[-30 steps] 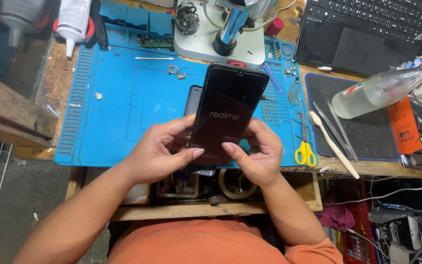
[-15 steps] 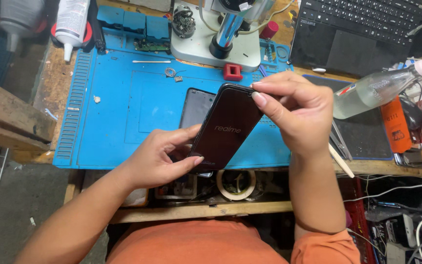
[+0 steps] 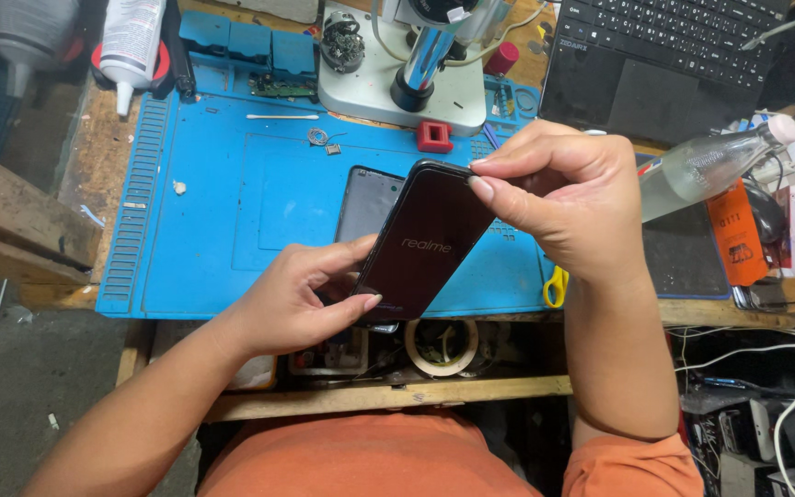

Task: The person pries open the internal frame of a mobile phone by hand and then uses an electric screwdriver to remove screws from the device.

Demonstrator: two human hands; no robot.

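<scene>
- Left hand [image 3: 292, 299] is gripping the bottom of a glossy black smartphone [image 3: 425, 241], fingers clamped on it.
- Right hand [image 3: 563, 198] is pinching its top edge above the blue rubber work mat [image 3: 232, 193].

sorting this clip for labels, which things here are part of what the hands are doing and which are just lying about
In hand:
left hand gripping the lower end of the dark phone
right hand pinching its top edge

Lying about:
grey back cover on the blue mat
microscope
laptop
clear bottle
red block

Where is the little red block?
In the head view, the red block sits on the blue mat, beside the microscope base, just beyond the right hand.
</scene>
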